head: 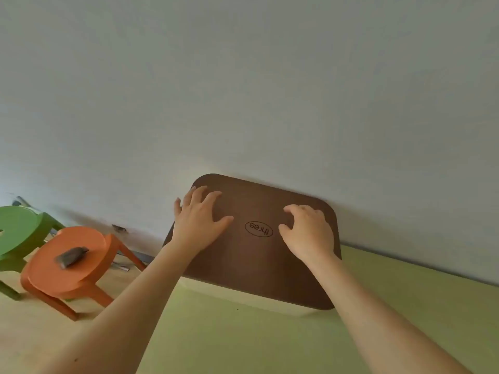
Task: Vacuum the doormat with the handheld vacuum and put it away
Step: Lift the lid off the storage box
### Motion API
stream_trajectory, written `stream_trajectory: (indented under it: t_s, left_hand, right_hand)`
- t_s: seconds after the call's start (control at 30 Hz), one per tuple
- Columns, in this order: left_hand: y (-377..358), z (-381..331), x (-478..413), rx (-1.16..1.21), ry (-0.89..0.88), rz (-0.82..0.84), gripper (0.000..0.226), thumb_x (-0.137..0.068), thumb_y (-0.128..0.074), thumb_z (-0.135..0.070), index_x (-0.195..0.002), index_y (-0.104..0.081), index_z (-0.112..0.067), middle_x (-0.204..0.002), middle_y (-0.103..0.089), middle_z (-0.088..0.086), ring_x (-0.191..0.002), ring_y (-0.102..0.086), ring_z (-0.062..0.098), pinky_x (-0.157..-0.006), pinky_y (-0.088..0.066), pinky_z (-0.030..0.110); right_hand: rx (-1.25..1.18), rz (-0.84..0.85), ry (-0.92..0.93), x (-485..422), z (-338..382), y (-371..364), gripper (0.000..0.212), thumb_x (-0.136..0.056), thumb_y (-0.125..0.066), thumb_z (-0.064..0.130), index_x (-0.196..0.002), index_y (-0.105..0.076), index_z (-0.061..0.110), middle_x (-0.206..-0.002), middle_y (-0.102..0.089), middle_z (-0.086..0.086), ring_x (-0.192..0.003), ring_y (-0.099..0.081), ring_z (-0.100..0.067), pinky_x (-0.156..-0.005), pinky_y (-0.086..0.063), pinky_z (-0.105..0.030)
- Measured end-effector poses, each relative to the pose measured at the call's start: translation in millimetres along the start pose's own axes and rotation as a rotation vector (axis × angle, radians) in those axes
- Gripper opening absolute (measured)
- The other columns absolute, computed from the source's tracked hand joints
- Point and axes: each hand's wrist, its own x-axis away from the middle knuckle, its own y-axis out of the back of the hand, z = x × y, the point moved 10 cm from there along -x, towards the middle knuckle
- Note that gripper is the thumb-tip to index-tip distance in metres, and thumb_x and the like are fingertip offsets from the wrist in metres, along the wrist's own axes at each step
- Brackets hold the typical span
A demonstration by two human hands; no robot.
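Head view.

Doormat: brown, rounded corners, oval "three" mark upside down. It stands tilted against the wall, its lower edge on a pale slab. This is probably its storage place, so the task looks close to finished.

Left hand: fingers spread, palm flat on the mat's upper left, holding nothing, apparently steadying the lean.

Right hand: fingers arched, tips pressing the mat's right side, gripping nothing.

Surface: matt green sheet, near side.

Room: wooden floor at left. Orange stool carries a small grey object that cannot be identified. Green stool just beyond it.

Handheld vacuum: not identifiable.
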Motion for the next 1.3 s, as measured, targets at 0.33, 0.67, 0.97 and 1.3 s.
stream_trajectory:
  t_s: [0.33,0.67,0.97,1.3]
  left_hand:
    - [-23,48,8,-0.045,0.172,0.109,0.098,-0.065,-0.048,-0.082,-0.146,-0.018,-0.035,-0.159,-0.004,0.003,-0.142,-0.022,0.030,-0.111,-0.028,0.049]
    - [-22,48,6,-0.013,0.209,0.081,0.105,-0.061,-0.057,-0.079,-0.146,-0.021,-0.029,-0.158,-0.009,0.009,-0.138,-0.027,0.034,-0.108,-0.032,0.048]
    - [-18,48,4,0.065,0.230,0.070,0.103,-0.061,-0.068,-0.070,-0.145,-0.025,-0.027,-0.155,-0.020,0.008,-0.137,-0.029,0.034,-0.107,-0.034,0.047]
    - [-3,41,4,0.152,0.267,-0.027,0.094,-0.063,-0.073,-0.058,-0.142,-0.031,-0.028,-0.154,-0.025,0.009,-0.137,-0.028,0.035,-0.110,-0.031,0.048]
  right_hand:
    - [0.105,0.061,-0.205,17,-50,-35,0.061,-0.085,-0.057,0.049,-0.139,-0.037,0.028,-0.144,-0.041,-0.006,-0.131,-0.036,-0.030,-0.105,-0.037,-0.044]
    - [-0.156,0.027,-0.517,30,-106,-38,0.093,-0.066,-0.064,0.069,-0.142,-0.029,0.029,-0.142,-0.035,-0.012,-0.129,-0.039,-0.034,-0.100,-0.041,-0.047]
    - [-0.260,-0.025,-0.522,25,-102,-38,0.083,-0.068,-0.072,0.056,-0.137,-0.037,0.026,-0.135,-0.041,-0.013,-0.125,-0.039,-0.035,-0.100,-0.039,-0.044]
    - [-0.299,-0.123,-0.476,25,-105,-20,0.076,-0.070,-0.073,0.049,-0.136,-0.042,0.026,-0.134,-0.044,-0.012,-0.124,-0.042,-0.033,-0.100,-0.041,-0.043]
